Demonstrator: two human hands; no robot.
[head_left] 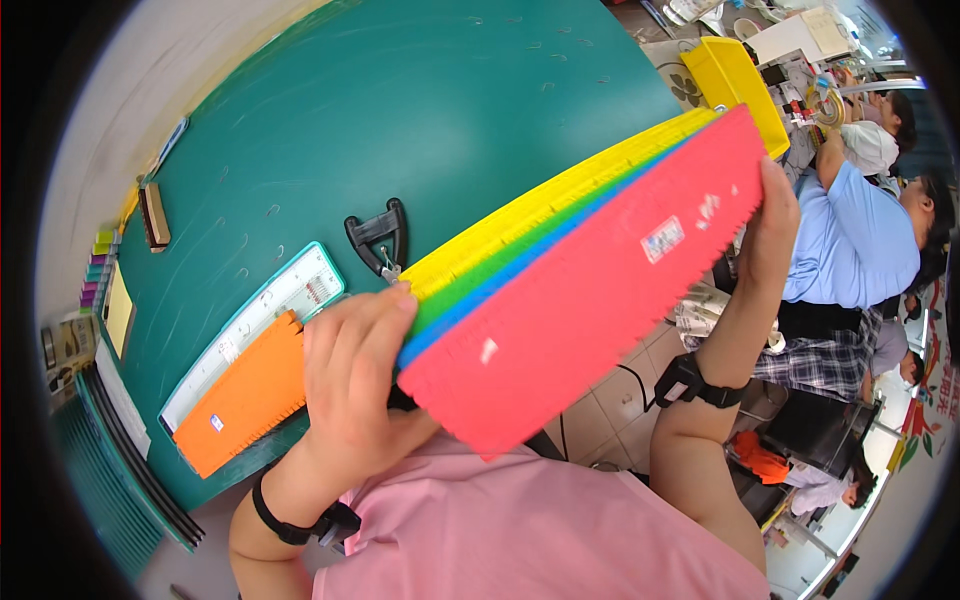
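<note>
Between my hands I hold a tilted stack of long flat panels with notched edges. The red panel (590, 300) faces up, and behind its upper edge show a blue panel (520, 290), a green panel (460, 278) and yellow panels (570, 185). My left hand (355, 380) is closed around the stack's left end, fingers over the top edge. My right hand (775, 210) grips the right end, its fingers mostly hidden. Nearest my left hand on the table lie an orange notched panel (240, 395), a white teal-rimmed board (315, 275) partly under it, and a black spring clamp (378, 238).
The green table (340, 110) carries several small scattered metal hooks. A yellow bin (715, 70) stands at the far right, and a wooden-backed eraser (154, 217) lies at the left. A ribbed dark-green item (100, 490) is at lower left. Other people (850, 240) sit to the right.
</note>
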